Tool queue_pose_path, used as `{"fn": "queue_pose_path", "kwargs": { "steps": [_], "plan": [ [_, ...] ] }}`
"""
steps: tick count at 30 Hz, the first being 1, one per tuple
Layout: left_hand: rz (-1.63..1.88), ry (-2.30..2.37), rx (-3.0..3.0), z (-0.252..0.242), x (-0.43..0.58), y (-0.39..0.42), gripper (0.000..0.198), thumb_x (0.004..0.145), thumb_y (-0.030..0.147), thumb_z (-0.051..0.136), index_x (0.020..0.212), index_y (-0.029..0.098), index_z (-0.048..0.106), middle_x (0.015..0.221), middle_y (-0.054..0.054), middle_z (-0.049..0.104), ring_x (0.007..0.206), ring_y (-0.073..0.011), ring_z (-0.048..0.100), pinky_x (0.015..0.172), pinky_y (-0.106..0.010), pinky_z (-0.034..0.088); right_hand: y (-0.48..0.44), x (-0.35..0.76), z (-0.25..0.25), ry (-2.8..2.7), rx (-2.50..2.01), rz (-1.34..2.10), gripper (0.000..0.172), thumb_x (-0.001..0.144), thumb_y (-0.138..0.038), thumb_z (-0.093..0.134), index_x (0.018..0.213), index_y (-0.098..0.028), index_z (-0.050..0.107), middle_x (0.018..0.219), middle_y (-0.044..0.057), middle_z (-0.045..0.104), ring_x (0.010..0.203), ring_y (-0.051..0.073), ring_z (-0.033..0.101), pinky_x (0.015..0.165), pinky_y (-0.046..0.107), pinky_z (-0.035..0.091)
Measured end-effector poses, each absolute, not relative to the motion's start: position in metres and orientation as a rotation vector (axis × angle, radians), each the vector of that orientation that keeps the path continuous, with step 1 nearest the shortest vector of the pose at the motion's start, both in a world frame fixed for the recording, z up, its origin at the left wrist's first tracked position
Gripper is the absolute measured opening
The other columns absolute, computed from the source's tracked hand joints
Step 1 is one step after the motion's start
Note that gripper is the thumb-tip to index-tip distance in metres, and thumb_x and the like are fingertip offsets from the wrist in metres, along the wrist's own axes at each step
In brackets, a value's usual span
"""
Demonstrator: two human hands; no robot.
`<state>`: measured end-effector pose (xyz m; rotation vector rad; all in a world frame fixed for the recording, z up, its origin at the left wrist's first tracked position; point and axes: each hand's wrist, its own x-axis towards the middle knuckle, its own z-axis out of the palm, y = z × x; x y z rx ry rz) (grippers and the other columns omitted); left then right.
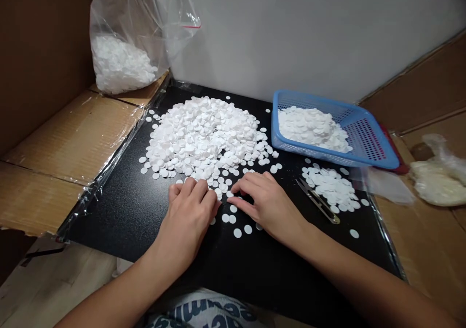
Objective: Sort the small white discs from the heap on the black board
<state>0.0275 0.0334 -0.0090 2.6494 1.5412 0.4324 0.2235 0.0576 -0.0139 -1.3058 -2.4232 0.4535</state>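
A big heap of small white discs point(204, 134) lies on a black board point(127, 206). My left hand point(189, 211) rests palm down at the heap's near edge, fingers curled over a few discs. My right hand point(264, 199) lies beside it, fingers bent and pressing on loose discs point(233, 219) scattered between the two hands. I cannot see whether either hand grips a disc. A smaller pile of discs point(333, 185) sits to the right of my right hand.
A blue plastic basket point(367, 139) holding more discs stands at the back right. Metal snips point(318, 201) lie beside the small pile. A clear bag point(124, 51) of discs leans at the back left on cardboard point(73, 134). Another plastic bag point(437, 177) lies far right.
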Motion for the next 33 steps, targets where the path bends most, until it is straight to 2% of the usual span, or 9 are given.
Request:
{"fn": "queue_pose_path", "kwargs": {
  "steps": [4,9,12,16,20,23,26,29,33],
  "plan": [
    [0.493,1.509,2.556,-0.01,0.024,0.031,0.017,0.096,0.02,0.053,0.081,0.02,0.06,0.084,-0.003,0.058,0.083,-0.0215,0.047,0.072,-0.036,0.028,0.057,0.221,-0.012,-2.403,-1.277,0.405,0.014,0.094,-0.015,0.056,0.081,-0.019,0.061,0.078,0.002,0.062,0.075,0.017,0.055,0.072,0.033,0.036],
    [0.476,1.509,2.487,-0.014,0.023,0.031,0.01,0.095,0.019,0.055,0.086,0.021,0.059,0.088,-0.003,0.059,0.084,-0.0216,0.045,0.073,-0.036,0.029,0.061,0.224,-0.006,-2.254,-1.443,0.724,0.017,0.089,-0.016,0.06,0.073,-0.02,0.058,0.074,-0.002,0.059,0.069,0.014,0.055,0.07,0.03,0.038],
    [0.52,1.516,2.467,-0.016,0.02,0.031,0.01,0.097,0.018,0.052,0.089,0.021,0.058,0.088,-0.002,0.058,0.083,-0.0208,0.045,0.073,-0.036,0.03,0.063,0.228,-0.004,-2.271,-1.529,0.743,0.019,0.088,-0.015,0.059,0.07,-0.02,0.056,0.071,-0.002,0.058,0.067,0.014,0.054,0.07,0.03,0.038],
    [0.675,1.509,2.36,-0.016,0.009,0.028,0.013,0.098,0.012,0.047,0.093,0.021,0.056,0.089,-0.002,0.059,0.084,-0.0191,0.05,0.075,-0.034,0.038,0.063,0.233,-0.001,-2.319,-1.613,0.73,0.021,0.087,-0.014,0.059,0.068,-0.02,0.052,0.07,-0.002,0.057,0.065,0.014,0.053,0.068,0.031,0.038],
    [0.827,1.405,2.31,-0.016,-0.003,0.018,0.017,0.098,0.008,0.043,0.099,0.019,0.055,0.097,-0.003,0.062,0.092,-0.0171,0.057,0.082,-0.031,0.047,0.061,0.231,0.0,-2.38,-1.525,0.682,0.013,0.09,-0.014,0.059,0.079,-0.02,0.057,0.078,-0.001,0.06,0.072,0.015,0.055,0.071,0.032,0.038],
    [0.736,1.262,2.43,-0.018,-0.004,0.005,0.019,0.098,0.011,0.046,0.112,0.019,0.058,0.116,-0.006,0.065,0.11,-0.0194,0.057,0.094,-0.035,0.049,0.059,0.227,-0.003,-2.412,-1.41,0.642,0.005,0.091,-0.016,0.062,0.089,-0.02,0.061,0.085,0.001,0.063,0.082,0.018,0.058,0.076,0.034,0.038],
    [0.579,1.187,2.604,-0.023,0.001,-0.005,0.029,0.099,0.02,0.05,0.126,0.017,0.056,0.131,-0.008,0.062,0.121,-0.024,0.054,0.1,-0.042,0.049,0.058,0.224,-0.007,-2.398,-1.388,0.659,0.008,0.09,-0.013,0.063,0.086,-0.02,0.06,0.084,0.001,0.062,0.08,0.018,0.056,0.074,0.033,0.037],
    [0.501,1.157,2.704,-0.028,0.007,-0.01,0.032,0.099,0.023,0.05,0.129,0.015,0.057,0.136,-0.008,0.061,0.124,-0.0266,0.054,0.1,-0.044,0.05,0.059,0.224,-0.01,-2.345,-1.366,0.732,0.015,0.088,-0.01,0.064,0.08,-0.02,0.057,0.081,-0.002,0.059,0.074,0.015,0.054,0.072,0.031,0.036],
    [0.485,1.115,2.737,-0.03,0.011,-0.012,0.033,0.097,0.023,0.051,0.128,0.014,0.058,0.136,-0.008,0.061,0.124,-0.0283,0.055,0.099,-0.046,0.051,0.061,0.226,-0.013,-2.326,-1.342,0.676,0.015,0.086,-0.008,0.065,0.081,-0.02,0.056,0.08,-0.002,0.057,0.077,0.014,0.054,0.073,0.03,0.035]
  ]
}}
